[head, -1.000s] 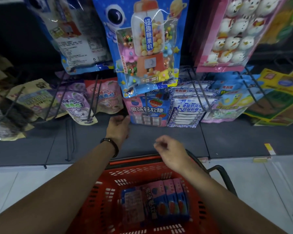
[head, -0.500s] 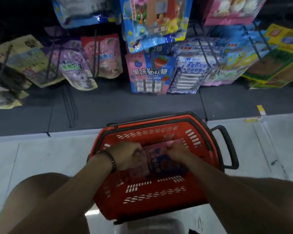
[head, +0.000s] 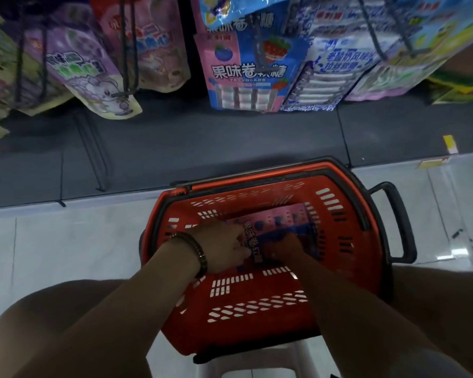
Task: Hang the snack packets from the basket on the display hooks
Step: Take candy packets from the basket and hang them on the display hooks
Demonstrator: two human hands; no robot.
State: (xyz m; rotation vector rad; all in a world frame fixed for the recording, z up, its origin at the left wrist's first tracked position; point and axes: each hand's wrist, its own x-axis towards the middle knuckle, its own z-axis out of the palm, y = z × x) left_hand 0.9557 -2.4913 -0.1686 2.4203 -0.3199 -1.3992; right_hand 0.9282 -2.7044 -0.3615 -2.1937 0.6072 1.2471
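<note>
A pink-and-blue snack packet [head: 277, 227] lies inside the red basket [head: 257, 309], against its far wall. Both hands reach into the basket: the left hand [head: 224, 245] curls its fingers over the packet's left edge, and the right hand [head: 280, 248] grips its near edge. The left wrist wears a dark bracelet [head: 195, 249]. The basket's black handle [head: 399, 222] sticks out to the right. Beyond the basket, past a dark shelf base [head: 202, 137], 1 matching hung packet [head: 246, 72] hangs on a display hook [head: 260, 47], with a purple rabbit packet [head: 93, 75] to its left and a blue-and-white packet [head: 328, 72] to its right.
</note>
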